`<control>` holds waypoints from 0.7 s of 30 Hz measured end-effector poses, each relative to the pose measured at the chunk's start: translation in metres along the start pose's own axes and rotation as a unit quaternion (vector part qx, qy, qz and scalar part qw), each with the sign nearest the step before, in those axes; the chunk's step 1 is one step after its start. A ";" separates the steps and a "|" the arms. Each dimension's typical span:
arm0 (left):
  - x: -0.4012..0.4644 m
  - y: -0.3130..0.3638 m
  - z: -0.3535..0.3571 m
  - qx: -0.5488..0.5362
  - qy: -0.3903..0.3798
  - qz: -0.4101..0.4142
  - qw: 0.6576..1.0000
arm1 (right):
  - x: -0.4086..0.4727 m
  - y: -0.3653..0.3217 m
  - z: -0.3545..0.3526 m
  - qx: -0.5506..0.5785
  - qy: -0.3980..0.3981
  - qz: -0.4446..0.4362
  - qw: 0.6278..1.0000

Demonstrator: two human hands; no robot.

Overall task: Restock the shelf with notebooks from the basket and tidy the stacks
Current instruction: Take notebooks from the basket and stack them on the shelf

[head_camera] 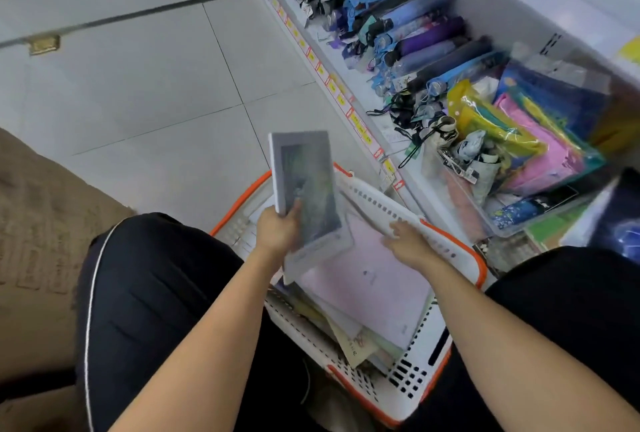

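To the left of your hands lies a brown mat point(41, 223) on the pale tiled floor point(138, 78). Your left knee, in dark trousers with a thin white stripe, is just beside your left arm.

Your left hand point(277, 232) grips a gray notebook point(306, 189) by its bottom corner. Your thumb lies on the cover and your other fingers curl behind it. The notebook tilts up and away from you, above the far end of the basket point(415, 376).

The basket is white with an orange rim. It sits on the floor between your knees, under both hands. It is full of flat notebooks. A pink notebook point(374, 279) lies on top, just between your two hands, and one corner of the gray notebook is above it. More notebooks peek out beneath it near your arms.

Your right hand point(407, 241) reaches over the pink notebook. Its fingertips touch the white basket handle point(377, 204). The picture is blurry there, so you cannot tell if the fingers wrap around it.

To the right of your right hand is the low white shelf point(485, 15). Folded umbrellas point(415, 43) lie in a row on it, far beyond your hands. Closer, bright plastic packs point(526, 140) sit in a clear tray. A dark notebook point(620, 223) lies at the shelf's edge, beside your right knee.
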State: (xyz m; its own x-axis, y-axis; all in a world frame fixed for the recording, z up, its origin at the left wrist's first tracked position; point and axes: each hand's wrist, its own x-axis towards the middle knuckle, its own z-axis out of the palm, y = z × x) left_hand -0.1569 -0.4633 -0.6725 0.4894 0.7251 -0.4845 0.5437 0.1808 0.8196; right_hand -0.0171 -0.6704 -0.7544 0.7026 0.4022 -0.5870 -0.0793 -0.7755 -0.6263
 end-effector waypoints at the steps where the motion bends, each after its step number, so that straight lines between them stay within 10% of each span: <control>1: 0.003 -0.001 -0.004 -0.032 0.022 -0.004 0.999 | -0.004 0.010 0.007 -0.054 -0.047 0.013 0.997; 5: 0.006 0.004 -0.014 -0.084 0.068 -0.041 0.993 | -0.018 0.028 0.037 -0.235 -0.018 -0.004 0.972; 12: -0.007 0.002 -0.027 -0.028 0.211 0.121 0.969 | -0.027 0.002 0.035 -0.311 0.091 0.042 0.945; 16: -0.017 0.010 -0.023 -0.013 0.182 0.221 0.958 | -0.053 -0.049 -0.005 -0.304 0.067 -0.036 0.950; 21: -0.028 0.022 -0.011 -0.049 0.124 0.238 0.962 | -0.125 -0.123 -0.048 -0.258 0.278 -0.171 0.909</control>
State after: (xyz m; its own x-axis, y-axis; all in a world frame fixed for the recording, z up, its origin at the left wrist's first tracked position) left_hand -0.1661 -0.4724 -0.6371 0.4832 0.8749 0.0313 0.2247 -0.1585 0.9614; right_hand -0.0609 -0.6486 -0.5797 0.8840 0.4660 0.0378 0.4531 -0.8339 -0.3151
